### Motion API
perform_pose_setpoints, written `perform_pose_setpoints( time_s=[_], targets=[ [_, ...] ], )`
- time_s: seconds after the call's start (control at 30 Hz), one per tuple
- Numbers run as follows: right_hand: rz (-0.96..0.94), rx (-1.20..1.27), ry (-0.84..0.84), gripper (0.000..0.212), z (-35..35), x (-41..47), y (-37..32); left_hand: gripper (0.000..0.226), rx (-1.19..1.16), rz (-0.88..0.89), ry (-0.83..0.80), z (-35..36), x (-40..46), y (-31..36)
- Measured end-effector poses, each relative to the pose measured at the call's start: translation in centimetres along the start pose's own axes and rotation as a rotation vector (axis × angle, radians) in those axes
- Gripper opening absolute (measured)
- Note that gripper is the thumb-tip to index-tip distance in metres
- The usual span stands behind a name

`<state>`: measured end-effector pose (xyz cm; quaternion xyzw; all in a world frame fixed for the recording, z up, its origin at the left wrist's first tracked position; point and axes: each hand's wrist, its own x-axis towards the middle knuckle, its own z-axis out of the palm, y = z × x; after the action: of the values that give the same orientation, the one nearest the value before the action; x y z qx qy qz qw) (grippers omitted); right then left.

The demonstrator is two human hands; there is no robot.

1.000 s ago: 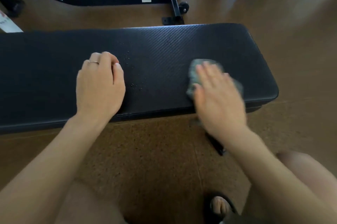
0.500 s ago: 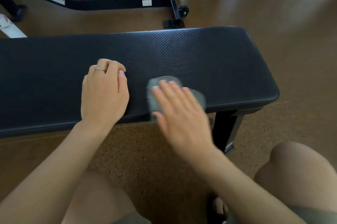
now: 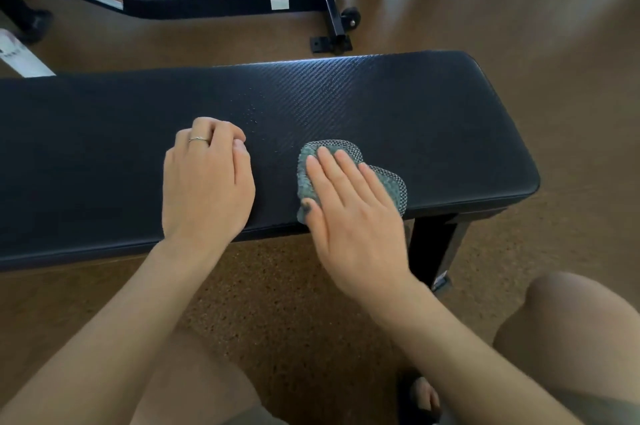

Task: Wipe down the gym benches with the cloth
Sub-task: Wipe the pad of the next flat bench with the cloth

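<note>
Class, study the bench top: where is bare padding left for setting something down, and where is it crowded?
Free patches: the bench end to the right of the cloth; the far strip beyond both hands; the long stretch left of the left hand. Crowded: the near-edge middle, where the left hand rests beside the right hand pressing the cloth, with droplets just beyond.

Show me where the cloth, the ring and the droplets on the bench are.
cloth [image 3: 388, 182], head view, its mesh right edge.
ring [image 3: 199, 139], head view, the band on a left-hand finger.
droplets [image 3: 254, 113], head view, specks on the bench pad.
</note>
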<state>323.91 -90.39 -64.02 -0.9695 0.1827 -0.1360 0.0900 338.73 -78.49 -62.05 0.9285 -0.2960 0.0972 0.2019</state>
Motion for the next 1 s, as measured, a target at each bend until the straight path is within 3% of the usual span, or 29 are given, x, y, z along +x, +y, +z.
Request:
perform_pose_setpoints(
  time_s=[0.07,0.17,0.23,0.43,0.57,0.63,0.77,0.83,0.9,1.0],
  targets=[
    [0.036,-0.028,-0.008,0.056,-1.3,-0.1,3.2,0.031,-0.002,0.027,-0.015,-0.4,-0.1,-0.5],
    [0.282,-0.063,-0.057,0.061,-3.3,0.6,8.3,0.026,0.060,0.021,-0.015,-1.5,0.2,-2.5],
    [0.342,-0.112,-0.111,0.065,-3.2,1.7,8.0,0.025,0.105,-0.025,-0.022,-1.8,0.8,-4.0],
    [-0.094,-0.006,-0.196,0.062,0.6,6.4,-3.2,0.022,0.068,-0.093,-0.030,-1.3,1.1,-4.6],
    [-0.174,0.047,-0.248,0.059,1.2,8.2,-4.7,0.024,0.025,-0.123,-0.025,-1.7,0.8,-4.7],
    [-0.070,0.007,-0.227,0.062,0.3,9.1,-1.6,0.025,0.013,-0.132,-0.045,-1.8,0.9,-4.6],
    [0.345,-0.045,-0.247,0.060,-1.6,12.5,7.4,0.027,0.016,-0.143,-0.064,-2.0,0.9,-4.3],
    [0.434,-0.046,-0.241,0.061,-1.5,13.5,7.5,0.027,0.009,-0.148,-0.059,-2.1,0.9,-4.2],
    [0.365,-0.034,-0.229,0.062,-0.2,14.1,3.6,0.026,-0.005,-0.155,-0.064,-2.0,1.0,-4.3],
    [0.061,0.011,-0.268,0.060,1.5,12.4,-4.8,0.026,-0.041,-0.153,-0.058,-2.2,0.8,-4.4]
  ],
)
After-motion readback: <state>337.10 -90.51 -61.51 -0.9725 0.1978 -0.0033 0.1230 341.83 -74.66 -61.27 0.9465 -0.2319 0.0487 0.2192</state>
